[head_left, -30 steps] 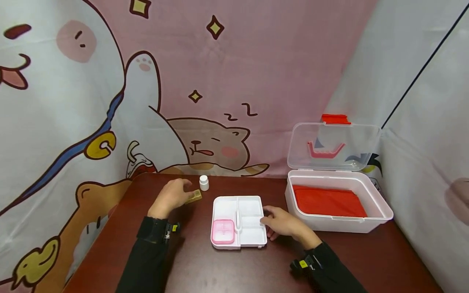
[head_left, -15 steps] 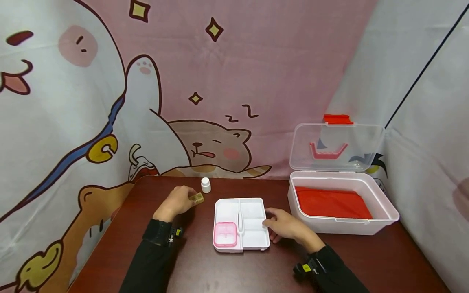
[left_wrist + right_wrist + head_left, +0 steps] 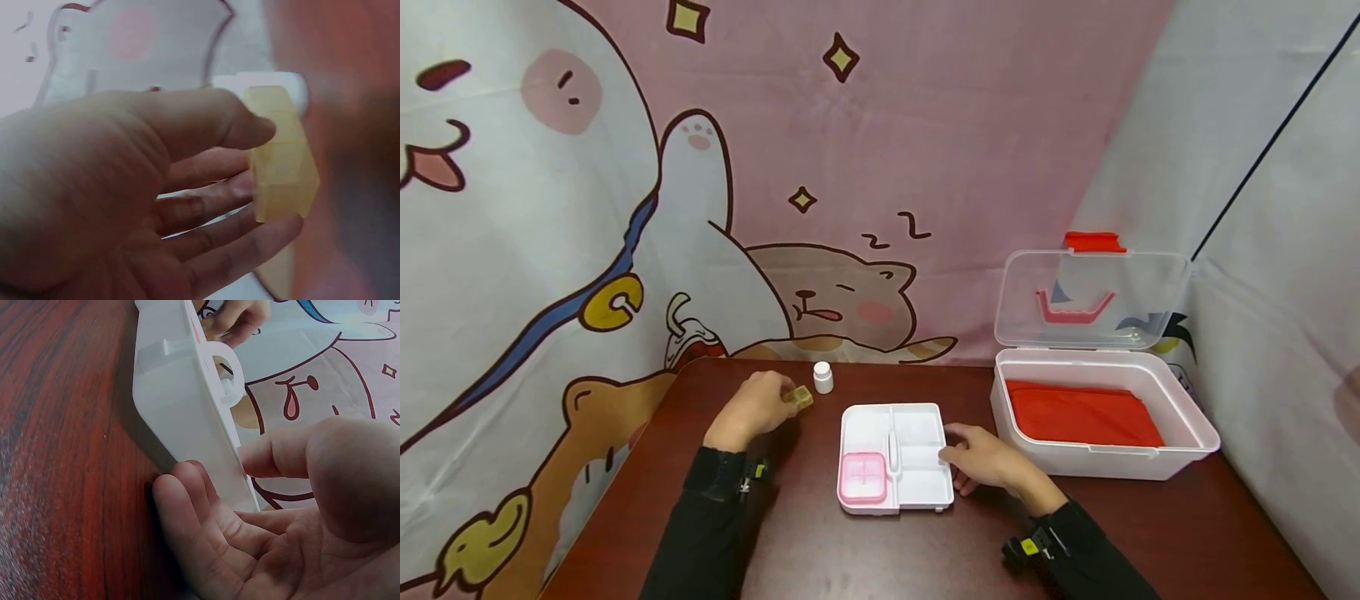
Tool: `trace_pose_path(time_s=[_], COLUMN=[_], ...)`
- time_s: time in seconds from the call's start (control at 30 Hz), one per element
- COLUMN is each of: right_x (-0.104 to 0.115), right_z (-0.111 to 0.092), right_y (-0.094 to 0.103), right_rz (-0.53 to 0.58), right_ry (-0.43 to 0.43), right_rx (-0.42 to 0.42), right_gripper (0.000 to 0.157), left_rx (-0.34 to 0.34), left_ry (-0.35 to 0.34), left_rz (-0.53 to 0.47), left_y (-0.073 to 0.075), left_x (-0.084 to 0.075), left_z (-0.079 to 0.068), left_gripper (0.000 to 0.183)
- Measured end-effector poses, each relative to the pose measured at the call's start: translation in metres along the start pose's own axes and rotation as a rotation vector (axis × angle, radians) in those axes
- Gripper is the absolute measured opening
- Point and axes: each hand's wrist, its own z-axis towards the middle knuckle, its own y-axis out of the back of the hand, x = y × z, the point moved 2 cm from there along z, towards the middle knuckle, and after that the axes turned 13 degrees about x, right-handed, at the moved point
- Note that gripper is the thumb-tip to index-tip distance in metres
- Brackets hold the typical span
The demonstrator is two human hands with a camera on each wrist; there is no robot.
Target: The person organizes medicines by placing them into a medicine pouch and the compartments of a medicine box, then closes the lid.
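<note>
My left hand [image 3: 752,408] pinches a small translucent yellow segmented case [image 3: 284,165], probably plastic, between thumb and fingers. It holds this case at the back left of the table, just left of a white capped bottle [image 3: 823,379]. In the head view the fingers cover part of the case. My right hand [image 3: 988,460] grips the right edge of a white divided box [image 3: 925,492], thumb on the rim and fingers along the side wall. In the box's front left compartment sits a pink-rimmed container [image 3: 862,479]. The white box's other compartments look bare.
A large white storage bin [image 3: 1075,458] with its clear lid [image 3: 1090,283] raised stands at the right, red cloth [image 3: 1082,414] inside. The brown table [image 3: 820,558] ends at a cartoon-printed curtain [image 3: 985,167] behind.
My left hand has shifted slightly beside the bottle, and the yellow case has turned a little in its fingers. My right hand stays at the white box's edge. The head view has moved slightly.
</note>
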Motion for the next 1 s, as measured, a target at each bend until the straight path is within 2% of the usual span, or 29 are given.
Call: trace_pose_path(time_s=[0.1, 0.27, 0.4, 0.6, 0.67, 0.77, 1.0], right_x=[-0.001, -0.003, -0.002, -0.002, -0.003, -0.003, -0.007], right_z=[0.0, 0.001, 0.002, 0.001, 0.001, 0.001, 0.003], right_y=[0.0, 0.002, 0.005, 0.006, 0.006, 0.006, 0.008], right_rz=[0.005, 0.035, 0.064, 0.081, 0.086, 0.093, 0.103], right_ry=[0.006, 0.007, 0.015, 0.012, 0.014, 0.023, 0.054], right_rx=[0.012, 0.033, 0.05, 0.063, 0.065, 0.074, 0.101], right_gripper=[0.064, 0.064, 0.062, 0.062, 0.062, 0.061, 0.056], left_rx=[-0.009, -0.05, -0.066, 0.021, 0.039, 0.051, 0.105], left_ry=[-0.042, -0.177, -0.277, -0.456, -0.486, -0.496, -0.528], left_rz=[-0.008, 0.031, 0.063, 0.072, 0.087, 0.117, 0.233], left_y=[0.009, 0.014, 0.006, -0.016, -0.023, -0.034, -0.057], left_x=[-0.016, -0.059, -0.094, -0.136, -0.145, -0.155, -0.171], left_z=[-0.011, -0.029, -0.039, -0.052, -0.053, -0.053, -0.052], left_gripper=[0.038, 0.041, 0.038, 0.038, 0.036, 0.035, 0.03])
